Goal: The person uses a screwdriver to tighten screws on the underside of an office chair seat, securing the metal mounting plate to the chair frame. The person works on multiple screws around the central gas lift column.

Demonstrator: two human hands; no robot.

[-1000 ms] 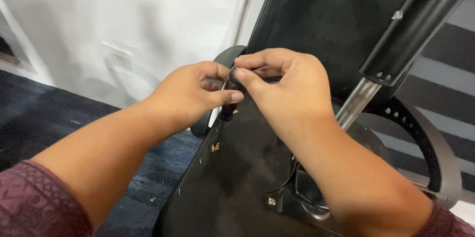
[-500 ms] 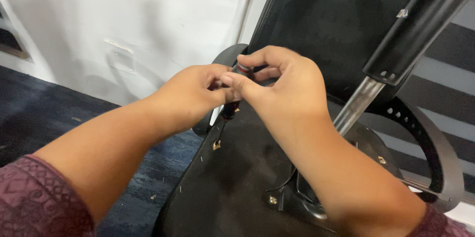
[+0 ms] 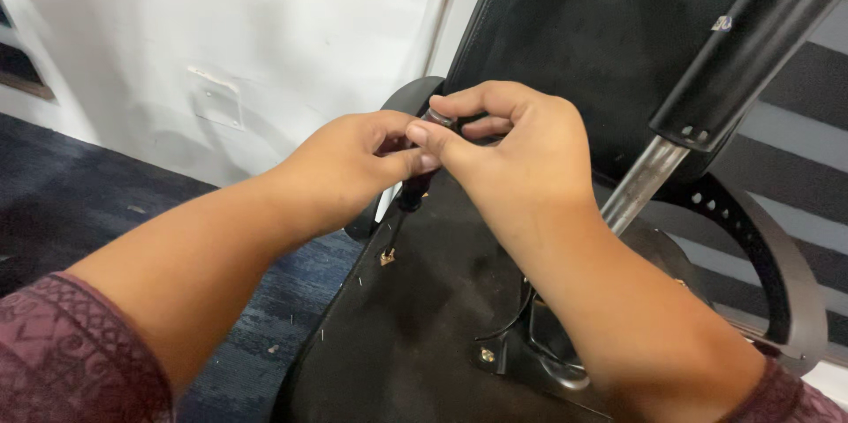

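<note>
An office chair lies overturned with the black underside of its seat (image 3: 424, 326) facing me. A screwdriver with a dark handle (image 3: 413, 189) stands upright on the seat's left edge, its thin shaft going down toward a brass fitting (image 3: 387, 256). My left hand (image 3: 349, 162) wraps around the handle from the left. My right hand (image 3: 512, 145) pinches the handle's top end from the right, thumb and forefinger closed on it. The fingertips of both hands touch, and most of the handle is hidden between them.
The chair's gas cylinder (image 3: 707, 96) slants up to the right from the seat mechanism (image 3: 548, 352). A curved armrest (image 3: 777, 273) is at right, another (image 3: 411, 101) behind my hands. A white wall (image 3: 221, 43) and dark blue carpet (image 3: 79, 202) lie at left.
Both hands stay on the screwdriver's handle; my right fingers have shifted a little around its top. The view has barely moved.
</note>
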